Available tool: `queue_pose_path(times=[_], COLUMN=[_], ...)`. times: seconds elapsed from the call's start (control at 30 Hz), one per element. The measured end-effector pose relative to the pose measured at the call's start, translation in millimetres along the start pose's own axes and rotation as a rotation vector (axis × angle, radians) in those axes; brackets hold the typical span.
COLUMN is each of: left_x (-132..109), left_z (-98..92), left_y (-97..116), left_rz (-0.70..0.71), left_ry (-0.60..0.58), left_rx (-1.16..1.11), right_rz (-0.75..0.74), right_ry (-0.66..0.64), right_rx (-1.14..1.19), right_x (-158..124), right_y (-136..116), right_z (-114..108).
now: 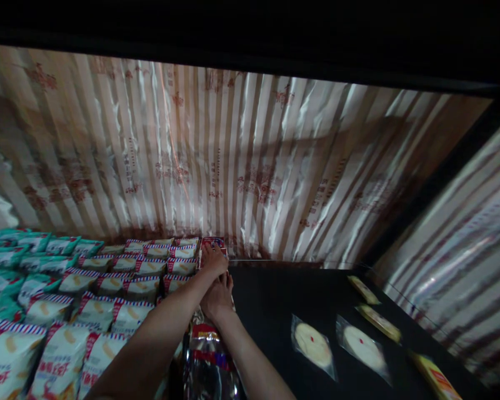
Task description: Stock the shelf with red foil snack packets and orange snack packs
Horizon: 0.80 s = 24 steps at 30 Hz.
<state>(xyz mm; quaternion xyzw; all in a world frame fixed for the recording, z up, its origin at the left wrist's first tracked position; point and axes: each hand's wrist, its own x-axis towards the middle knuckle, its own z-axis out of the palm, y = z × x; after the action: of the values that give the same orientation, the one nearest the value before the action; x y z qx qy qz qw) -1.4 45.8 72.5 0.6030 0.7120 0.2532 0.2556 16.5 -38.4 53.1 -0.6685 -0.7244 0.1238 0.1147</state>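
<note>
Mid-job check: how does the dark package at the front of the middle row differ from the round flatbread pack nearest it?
Colour: the dark package is blackish with red and purple bands; the flatbread pack shows a pale disc through clear wrap.
Bulk: the dark package looks thick, the flatbread pack thin.
View: the right forearm partly covers the dark package; the flatbread pack is unobstructed.
Both have shiny wrapping.

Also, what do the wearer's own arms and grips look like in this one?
The left grip and right grip are ungloved human hands. The left forearm and right forearm show no sleeve, watch or cable. It's too dim and blurred to rule out rings.
</note>
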Motion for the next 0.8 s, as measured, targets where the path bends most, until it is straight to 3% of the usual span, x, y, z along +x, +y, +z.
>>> queue_pose_path(times=[0.2, 0.43, 0.8], left_x=[25.6, 43.2, 45.8], left_z=[17.3, 24.2, 31.4], left_y=[-5.0, -5.3, -2.0], left_rz=[-0.124, -0.217, -0.251], left_ry=[-0.034, -0.013, -0.029], left_rx=[0.177, 0.194, 0.172], right_rz=[-0.011, -0.027, -0.023], right_ry=[-0.006, -0.068, -0.112], right_rx=[0.011, -0.040, -0.051], right_x=[1.2, 4.4, 4.8], right_y=[0.6, 2.9, 0.2], right_z=[1.3, 2.0, -2.0])
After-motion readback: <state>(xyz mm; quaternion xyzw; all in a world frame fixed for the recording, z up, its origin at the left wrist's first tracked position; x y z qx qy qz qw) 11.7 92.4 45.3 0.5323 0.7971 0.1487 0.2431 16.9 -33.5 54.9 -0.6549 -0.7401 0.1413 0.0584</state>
